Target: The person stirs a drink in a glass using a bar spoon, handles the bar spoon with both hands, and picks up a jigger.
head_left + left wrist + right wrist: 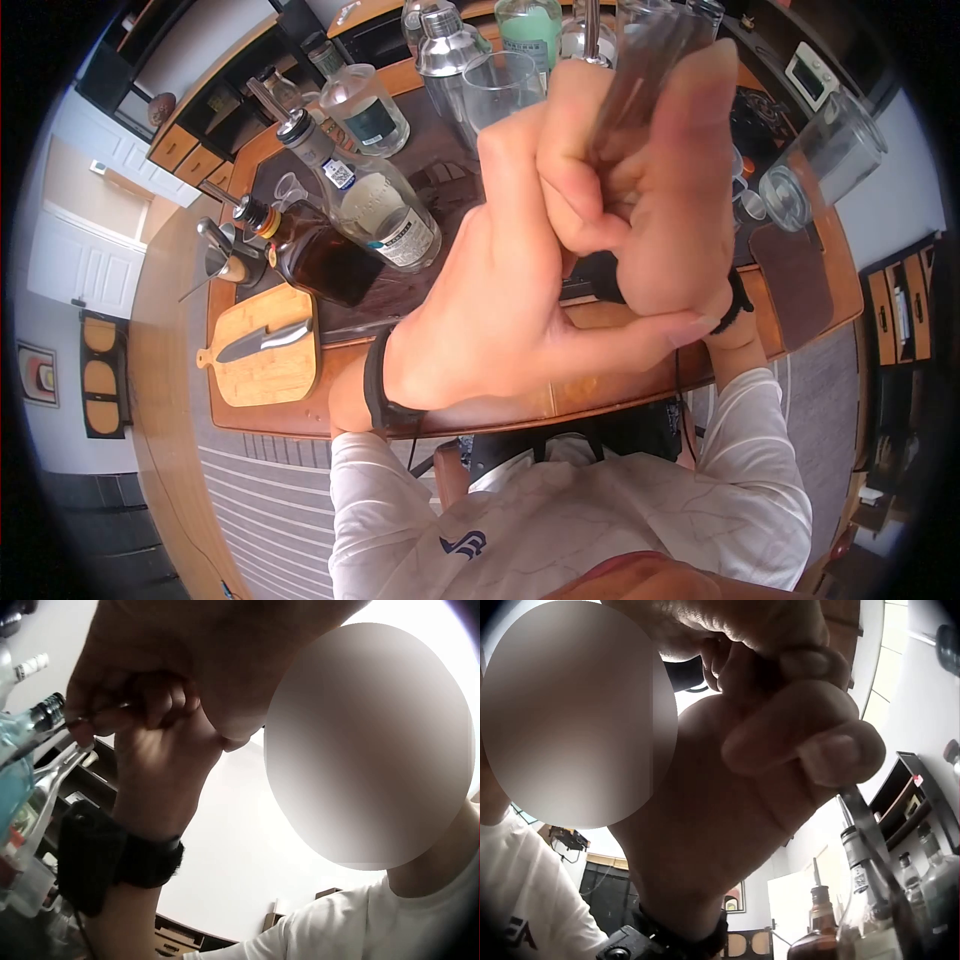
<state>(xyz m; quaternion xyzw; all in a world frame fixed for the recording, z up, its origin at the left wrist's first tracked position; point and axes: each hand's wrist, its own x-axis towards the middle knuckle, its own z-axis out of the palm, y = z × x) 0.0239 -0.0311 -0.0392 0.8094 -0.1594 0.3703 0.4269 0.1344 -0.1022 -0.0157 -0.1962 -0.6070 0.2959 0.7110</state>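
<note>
Both hands are raised close to the head camera, pressed together and overlapping. Between them runs a long narrow metal tool (645, 75), blurred in the head view; it also shows as a dark flat strip (881, 862) in the right wrist view. The curled fingers of my left hand (500, 270) lie against one side of it, with that thumb touching the base of my right hand (685, 215). My right hand grips the tool from the other side, thumb pointing up. Their overlap hides where the fingers meet the tool.
On the table's left, a knife (265, 340) lies on a wooden cutting board (265, 385). Nearby stand a dark brown bottle (325, 255), a clear bottle (385, 210) with a pourer and a rounder bottle (370, 110). Farther back are a steel shaker (447, 45) and a glass (500, 85). A glass jar (830, 150) stands right.
</note>
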